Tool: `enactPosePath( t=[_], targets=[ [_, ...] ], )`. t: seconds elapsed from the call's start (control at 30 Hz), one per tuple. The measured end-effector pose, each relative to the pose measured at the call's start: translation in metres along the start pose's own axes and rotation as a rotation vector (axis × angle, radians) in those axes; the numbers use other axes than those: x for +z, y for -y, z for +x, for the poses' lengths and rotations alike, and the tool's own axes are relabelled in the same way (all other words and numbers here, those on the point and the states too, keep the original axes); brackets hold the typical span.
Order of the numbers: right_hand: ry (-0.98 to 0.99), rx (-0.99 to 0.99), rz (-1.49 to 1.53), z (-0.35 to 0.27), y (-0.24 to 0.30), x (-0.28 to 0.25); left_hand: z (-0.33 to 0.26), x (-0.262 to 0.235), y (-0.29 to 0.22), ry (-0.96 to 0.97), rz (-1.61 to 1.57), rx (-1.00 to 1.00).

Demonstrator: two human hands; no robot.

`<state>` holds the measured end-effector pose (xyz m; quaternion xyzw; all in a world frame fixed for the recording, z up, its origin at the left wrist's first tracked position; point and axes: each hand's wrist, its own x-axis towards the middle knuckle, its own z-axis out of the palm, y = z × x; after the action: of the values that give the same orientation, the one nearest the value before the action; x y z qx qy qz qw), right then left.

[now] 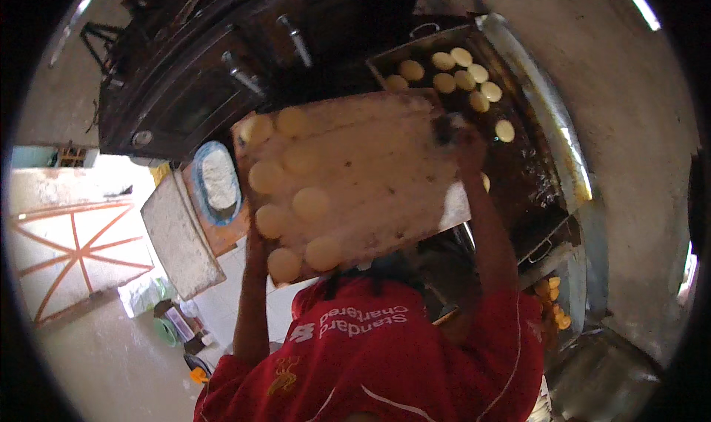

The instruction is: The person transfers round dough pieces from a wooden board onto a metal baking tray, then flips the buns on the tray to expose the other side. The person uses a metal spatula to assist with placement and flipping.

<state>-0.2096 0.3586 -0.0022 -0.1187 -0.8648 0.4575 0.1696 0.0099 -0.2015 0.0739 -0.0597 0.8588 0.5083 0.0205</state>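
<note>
- A person in a red shirt (385,355) is lifting a board (355,174) of dough rounds (311,203) overhead.
- The wearer's own hands are showing nowhere, so their grip cannot be told.

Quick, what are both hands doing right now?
Left hand: under the wooden board at its edge, fingers hidden, grip cannot be told.
Right hand: closed on the wooden board's other edge.
</note>
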Motion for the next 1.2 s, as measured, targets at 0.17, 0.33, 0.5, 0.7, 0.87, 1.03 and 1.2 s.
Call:
enactPosePath(
  t=[0.17,0.33,0.5,0.7,0.87,1.03,1.2],
  targets=[
    [0.456,-0.110,-0.037,-0.118,0.113,0.075,0.017,0.029,-0.058,0.031,-0.532,-0.301],
    [0.593,0.205,0.248,-0.171,0.181,0.088,0.014,0.044,-0.093,-0.003,-0.573,-0.321],
    [0.570,0.517,0.663,-0.158,0.156,0.063,0.010,0.039,-0.088,0.050,0.010,-0.052],
    [0.135,0.465,0.327,-0.053,0.044,-0.019,0.006,0.002,-0.016,-0.035,-0.813,-0.410],
    [-0.215,-0.009,-0.609,0.030,-0.097,-0.078,0.029,-0.011,0.010,0.010,-0.958,-0.576],
    [-0.266,0.278,-0.583,0.018,-0.026,-0.056,0.021,0.002,-0.038,-0.128,-0.896,-0.506],
    [0.226,0.055,-0.071,-0.113,0.043,-0.016,0.033,0.028,-0.051,0.005,-0.509,-0.288]
  ],
)
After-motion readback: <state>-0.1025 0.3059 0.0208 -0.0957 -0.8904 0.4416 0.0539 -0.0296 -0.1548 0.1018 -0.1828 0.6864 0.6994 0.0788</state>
